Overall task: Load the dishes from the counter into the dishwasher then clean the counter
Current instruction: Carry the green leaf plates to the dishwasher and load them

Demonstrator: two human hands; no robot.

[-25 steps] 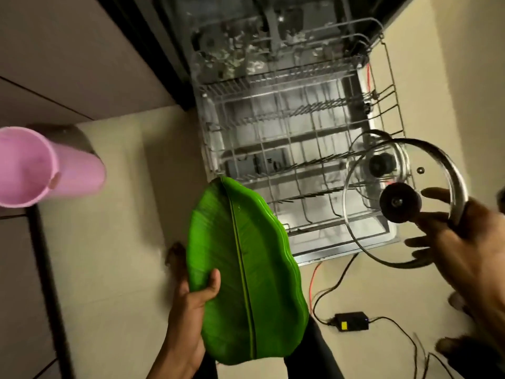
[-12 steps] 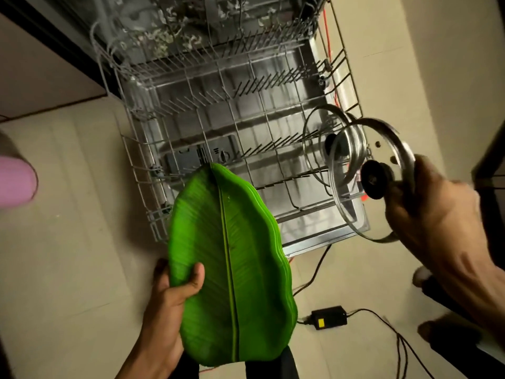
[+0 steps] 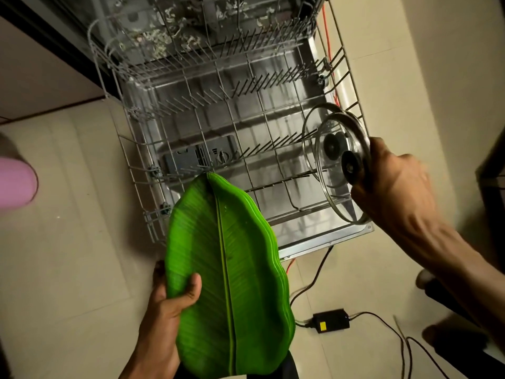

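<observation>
The dishwasher's lower wire rack is pulled out over the open door. My left hand grips the near left edge of a stack of green leaf-shaped plates, held above the floor with its tip over the rack's front edge. My right hand holds a glass pot lid with a steel rim and black knob upright at the rack's right side. Just behind it, another glass lid stands in the rack.
A black power adapter with cables lies on the tiled floor near the door's front edge. A pink cup shows at the far left. Dark cabinet fronts run along the left. A dark furniture edge sits at the right.
My right hand has brought the glass lid forward and down into the rack's right side, next to the standing lid. The green plates stay in my left hand; my view has shifted closer.
</observation>
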